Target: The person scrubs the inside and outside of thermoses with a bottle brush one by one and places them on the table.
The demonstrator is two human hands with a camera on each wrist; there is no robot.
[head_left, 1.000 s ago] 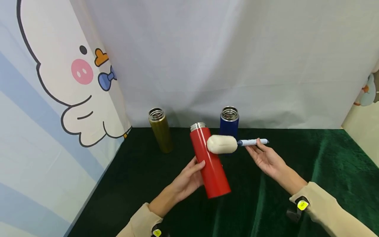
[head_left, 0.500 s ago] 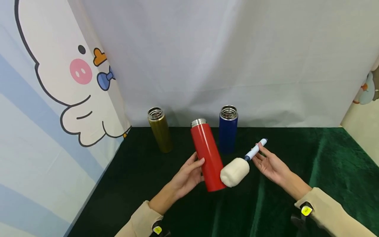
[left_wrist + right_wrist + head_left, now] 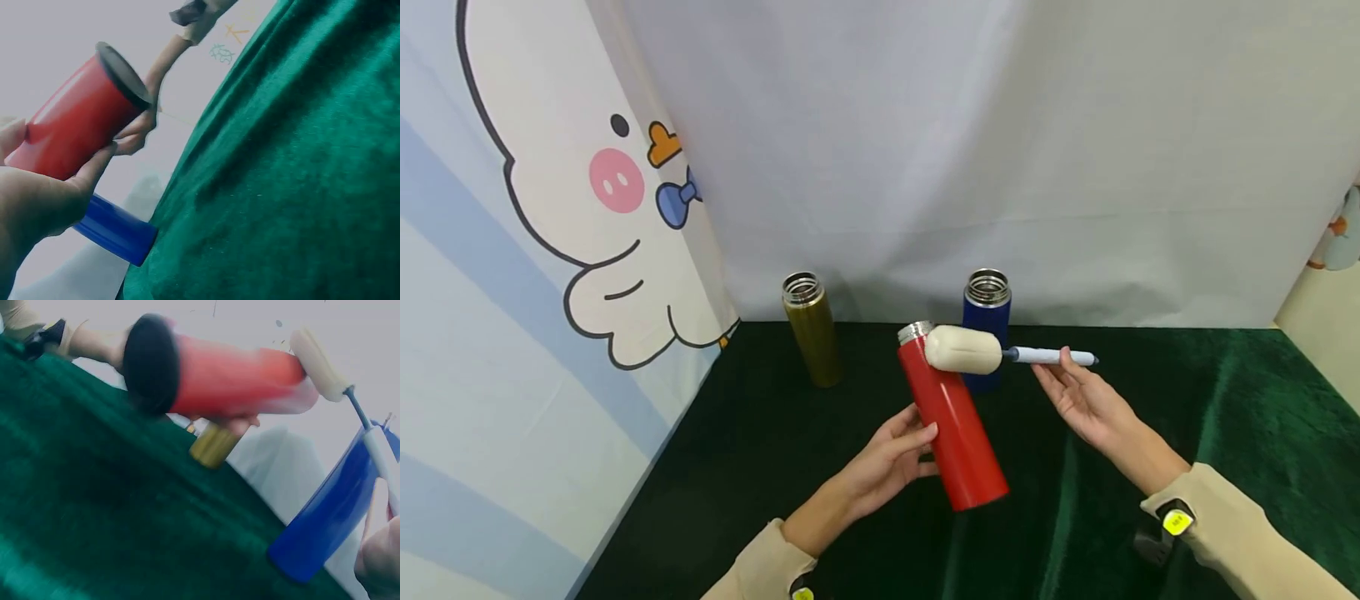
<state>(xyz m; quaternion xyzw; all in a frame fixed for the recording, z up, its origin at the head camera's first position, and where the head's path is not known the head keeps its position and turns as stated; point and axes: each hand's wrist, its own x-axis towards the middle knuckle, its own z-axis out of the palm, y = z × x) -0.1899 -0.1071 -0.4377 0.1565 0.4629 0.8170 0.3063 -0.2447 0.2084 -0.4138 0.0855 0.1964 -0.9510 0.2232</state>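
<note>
My left hand (image 3: 887,462) grips a red thermos bottle (image 3: 958,442) round its lower half, holding it tilted above the table with its bare steel neck up and to the left. In the left wrist view the dark base of the red bottle (image 3: 81,119) faces the camera. My right hand (image 3: 1093,408) pinches the white handle of a bottle brush (image 3: 964,349) between thumb and fingers. The cream sponge head lies across the red bottle's upper side, just below the neck, in the head view. In the right wrist view the brush's sponge (image 3: 319,365) is right at the bottle's upper end.
A lidless blue bottle (image 3: 988,312) stands at the back behind the brush, partly hidden by it. An olive-gold bottle (image 3: 812,333), also lidless, stands back left. Dark green velvet cloth (image 3: 1150,375) covers the table, and a white curtain (image 3: 880,167) hangs behind.
The brush swings down along the red bottle to its base, then back up near the neck, its handle level again. The red bottle sits slightly lower and further right, more tilted.
</note>
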